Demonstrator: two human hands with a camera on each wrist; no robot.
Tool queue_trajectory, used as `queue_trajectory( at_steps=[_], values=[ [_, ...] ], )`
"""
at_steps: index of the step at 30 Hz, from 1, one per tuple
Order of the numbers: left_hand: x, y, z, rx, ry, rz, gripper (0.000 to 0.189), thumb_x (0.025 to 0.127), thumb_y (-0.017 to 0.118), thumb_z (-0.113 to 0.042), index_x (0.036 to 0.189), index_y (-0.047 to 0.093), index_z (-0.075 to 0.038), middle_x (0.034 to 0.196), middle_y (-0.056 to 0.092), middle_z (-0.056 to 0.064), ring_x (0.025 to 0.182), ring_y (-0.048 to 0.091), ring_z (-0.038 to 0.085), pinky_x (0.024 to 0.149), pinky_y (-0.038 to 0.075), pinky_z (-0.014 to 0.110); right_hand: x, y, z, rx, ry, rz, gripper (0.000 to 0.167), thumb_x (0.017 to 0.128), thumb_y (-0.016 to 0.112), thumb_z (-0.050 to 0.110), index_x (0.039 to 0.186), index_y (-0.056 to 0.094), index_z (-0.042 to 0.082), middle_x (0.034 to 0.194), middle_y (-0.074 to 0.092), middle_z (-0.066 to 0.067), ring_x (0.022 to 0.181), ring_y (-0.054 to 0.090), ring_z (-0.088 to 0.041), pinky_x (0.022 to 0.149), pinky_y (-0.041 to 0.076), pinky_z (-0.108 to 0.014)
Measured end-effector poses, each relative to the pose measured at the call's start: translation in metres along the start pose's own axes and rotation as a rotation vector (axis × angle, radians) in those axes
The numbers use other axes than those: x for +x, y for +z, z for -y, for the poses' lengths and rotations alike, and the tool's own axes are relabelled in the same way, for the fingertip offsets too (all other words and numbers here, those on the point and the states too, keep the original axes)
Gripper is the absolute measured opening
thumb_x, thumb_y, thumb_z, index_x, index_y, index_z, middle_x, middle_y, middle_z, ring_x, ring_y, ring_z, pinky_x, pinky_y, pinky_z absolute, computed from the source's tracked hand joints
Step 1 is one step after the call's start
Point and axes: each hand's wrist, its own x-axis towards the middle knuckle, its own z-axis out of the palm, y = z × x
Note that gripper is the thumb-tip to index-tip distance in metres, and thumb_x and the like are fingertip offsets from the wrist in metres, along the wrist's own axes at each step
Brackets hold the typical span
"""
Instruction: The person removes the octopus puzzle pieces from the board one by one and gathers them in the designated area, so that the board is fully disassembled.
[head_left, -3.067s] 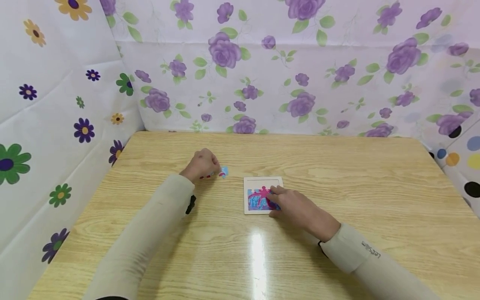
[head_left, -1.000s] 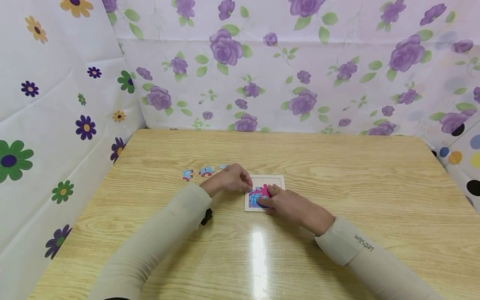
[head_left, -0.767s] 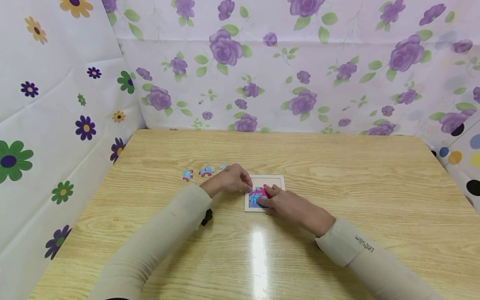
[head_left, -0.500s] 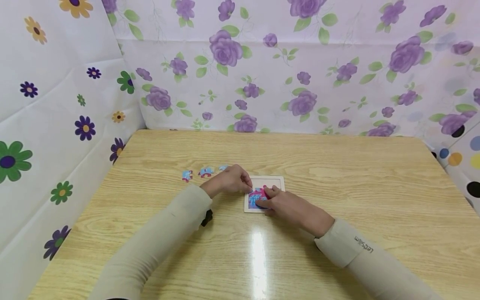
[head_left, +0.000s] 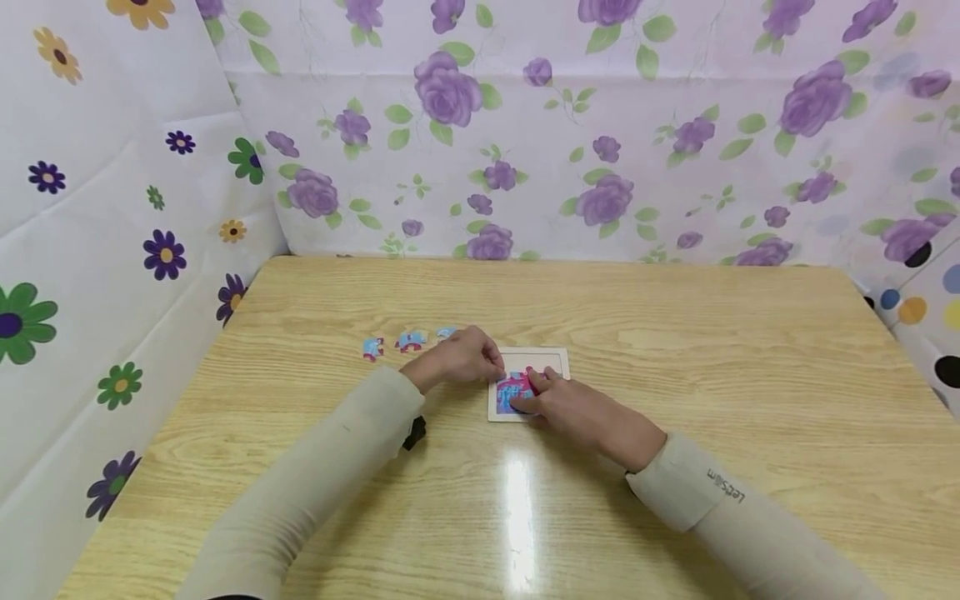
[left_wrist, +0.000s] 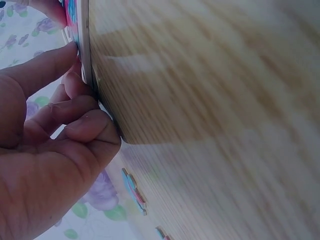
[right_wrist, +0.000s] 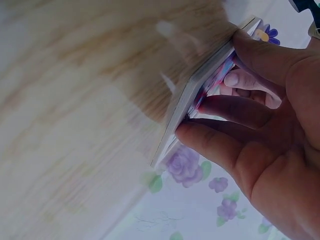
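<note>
A small jigsaw tray (head_left: 533,350) with a white border lies on the table, its lower part filled with pink, blue and purple pieces (head_left: 511,395). My left hand (head_left: 463,358) is at the tray's left side, thumb and forefinger together over the picture's upper-left corner. A light-blue bit, seemingly a puzzle piece, shows at those fingertips; the rest is hidden. In the left wrist view the other fingers curl against the tray's edge (left_wrist: 86,47). My right hand (head_left: 588,417) holds the tray from the right, with fingertips on the picture and on the border (right_wrist: 175,117) in the right wrist view.
Loose puzzle pieces lie left of the tray: one at far left (head_left: 372,347), one in the middle (head_left: 410,340) and one partly behind the left hand (head_left: 447,332). The wooden table (head_left: 675,325) meets flowered cloth (head_left: 375,167) at the back and left.
Three seconds ago my left hand was over the loose pieces; since then it has come right to the tray. My right thumb has moved onto the picture. Over the last second both hands barely move.
</note>
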Motion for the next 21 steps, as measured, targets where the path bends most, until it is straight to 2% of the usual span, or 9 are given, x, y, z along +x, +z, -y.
queue_trajectory(
  at_steps=[6,12,21],
  values=[
    [0.0005,-0.0006,-0.0014,0.030,-0.010,-0.010,0.013,0.096,0.070,-0.019,0.087,0.076,-0.011,0.083,0.066,-0.001,0.076,0.051,0.014,0.068,0.042,0.025,0.0012,-0.0009,0.0025,-0.001,0.003,0.016,0.033,0.100,0.060,0.012,0.133,0.066,0.011,0.141,0.045,-0.035,0.125,0.047,-0.056,0.092,0.050,-0.056],
    [-0.0005,-0.0013,-0.0048,0.000,-0.031,0.000,0.012,0.095,0.070,-0.019,0.088,0.075,-0.010,0.086,0.066,0.001,0.076,0.052,0.015,0.067,0.044,0.026,0.0015,-0.0002,0.0025,0.000,0.003,0.011,0.034,0.100,0.060,0.012,0.133,0.066,0.010,0.140,0.046,-0.036,0.125,0.047,-0.057,0.093,0.049,-0.056],
    [-0.0022,-0.0027,-0.0061,-0.016,-0.021,0.004,0.012,0.096,0.069,-0.018,0.089,0.074,-0.010,0.086,0.066,0.002,0.074,0.053,0.015,0.068,0.045,0.027,0.0005,0.0000,0.0015,-0.003,0.001,0.008,0.033,0.100,0.060,0.010,0.133,0.066,0.010,0.140,0.046,-0.036,0.125,0.046,-0.057,0.094,0.048,-0.056]
  ],
)
